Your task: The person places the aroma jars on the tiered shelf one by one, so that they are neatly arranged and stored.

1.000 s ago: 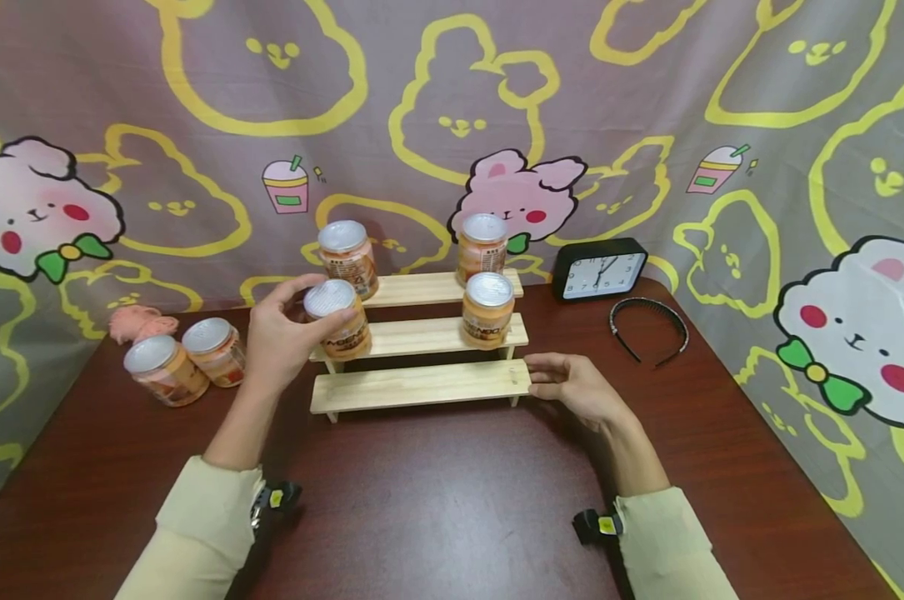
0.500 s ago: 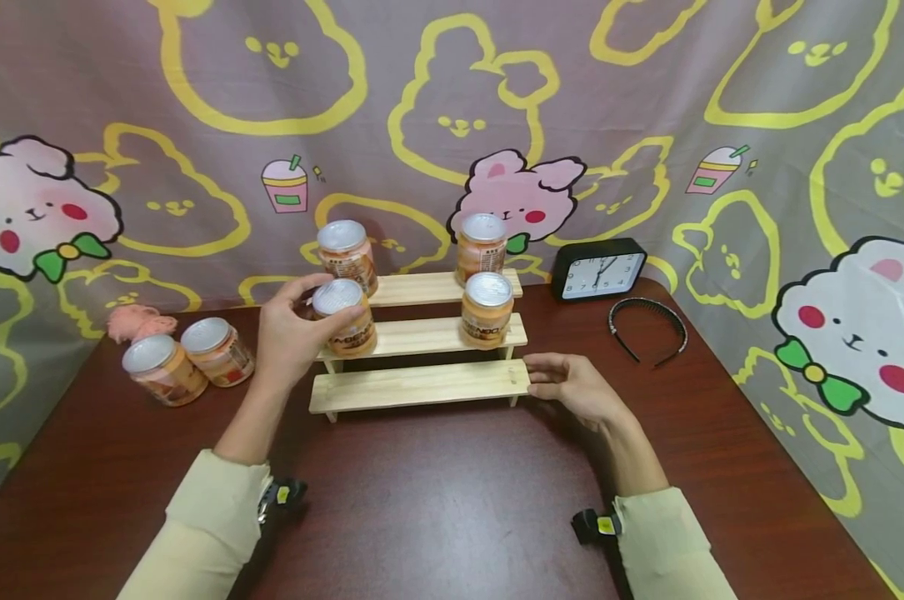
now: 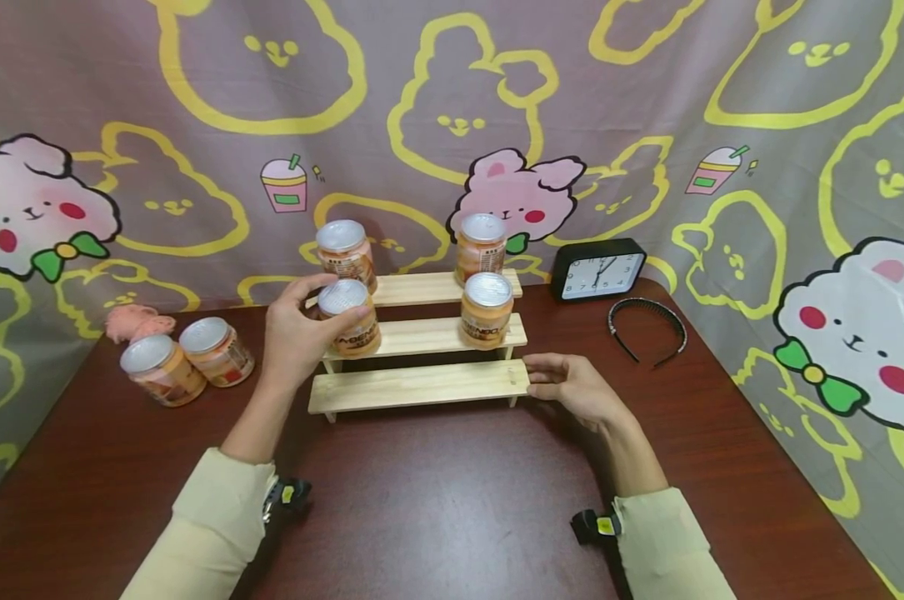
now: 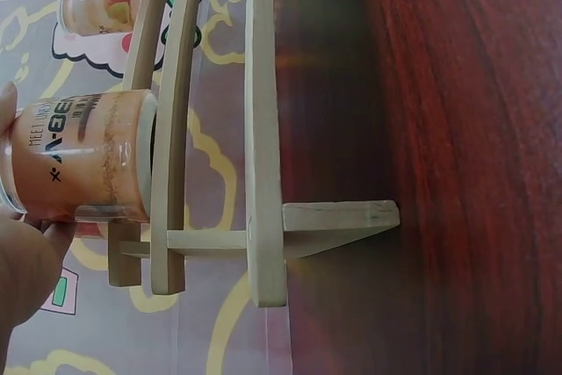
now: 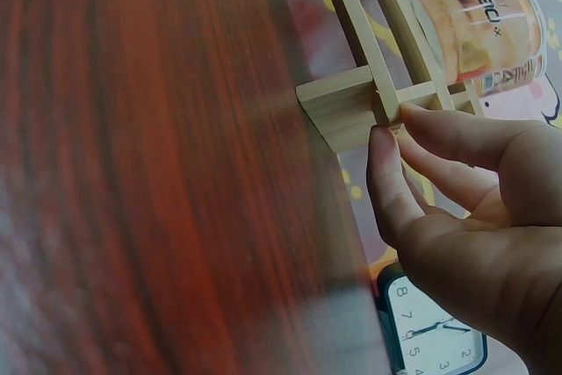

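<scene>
a person's left hand (image 3: 294, 333) curls thumb and fingers around a silver-lidded jar (image 3: 360, 337) with an orange-toned label, upright at the left end of the middle step of a three-tier wooden rack (image 3: 422, 386); whether its base bears fully on the board cannot be told. the right hand (image 3: 571, 387), fingers bent, pinches the right end of the rack's lowest step between thumb and fingertips. a second jar (image 3: 487, 315) stands at the right end of the same middle step, while a third jar (image 3: 348, 260) and a fourth jar (image 3: 481, 257) occupy the left and right of the top step. to the left, two more jars (image 3: 217, 354) sit close together on the dark red-brown table (image 3: 459, 500), just in front of a pink fluffy bundle (image 3: 138, 323). at right, a black-framed clock (image 3: 600, 271) stands behind a dark headband (image 3: 646, 302) lying on the tabletop. pale cuffs (image 3: 219, 492) and dark wrist straps (image 3: 292, 496) show on both arms, before a backdrop (image 3: 496, 50) of cartoon rabbits and yellow outlines.
</scene>
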Demonstrator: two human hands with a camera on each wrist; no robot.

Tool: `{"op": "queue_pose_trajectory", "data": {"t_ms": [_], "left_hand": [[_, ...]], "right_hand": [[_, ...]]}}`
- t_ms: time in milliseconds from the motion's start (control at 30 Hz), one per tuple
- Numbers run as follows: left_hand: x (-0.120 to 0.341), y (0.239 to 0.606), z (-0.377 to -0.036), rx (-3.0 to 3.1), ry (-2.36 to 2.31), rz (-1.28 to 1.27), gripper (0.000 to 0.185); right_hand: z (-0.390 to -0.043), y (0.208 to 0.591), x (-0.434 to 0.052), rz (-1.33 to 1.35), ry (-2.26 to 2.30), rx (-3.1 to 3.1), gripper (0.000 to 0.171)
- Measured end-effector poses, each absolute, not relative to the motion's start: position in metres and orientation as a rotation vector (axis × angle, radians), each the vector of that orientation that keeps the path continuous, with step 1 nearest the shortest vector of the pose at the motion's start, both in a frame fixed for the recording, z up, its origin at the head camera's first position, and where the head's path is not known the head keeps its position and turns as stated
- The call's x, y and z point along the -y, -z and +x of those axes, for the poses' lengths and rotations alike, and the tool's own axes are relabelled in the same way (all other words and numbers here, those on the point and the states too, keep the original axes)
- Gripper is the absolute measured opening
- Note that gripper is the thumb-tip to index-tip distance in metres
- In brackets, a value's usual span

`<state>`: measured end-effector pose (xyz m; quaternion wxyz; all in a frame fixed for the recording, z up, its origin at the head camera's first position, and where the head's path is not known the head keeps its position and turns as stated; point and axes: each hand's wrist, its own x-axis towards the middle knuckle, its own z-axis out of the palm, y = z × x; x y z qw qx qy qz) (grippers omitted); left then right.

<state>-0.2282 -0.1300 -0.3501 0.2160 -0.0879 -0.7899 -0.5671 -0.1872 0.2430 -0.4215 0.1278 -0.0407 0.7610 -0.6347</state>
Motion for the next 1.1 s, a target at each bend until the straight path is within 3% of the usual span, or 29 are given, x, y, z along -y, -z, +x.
{"op": "queue_pose_trajectory", "data": {"t_ms": [767, 1100], "left_hand": [[0.136, 0.345, -0.224, 2.32, 1.536, -0.293, 0.064], [0.146, 0.344, -0.219, 2.208, 1.674, -0.309, 0.056]], "right_hand": [[-0.187, 0.421, -0.243, -0.088, 1.827, -2.229, 0.051], [-0.187, 0.421, -0.243, -0.09, 1.817, -2.243, 0.051]]}}
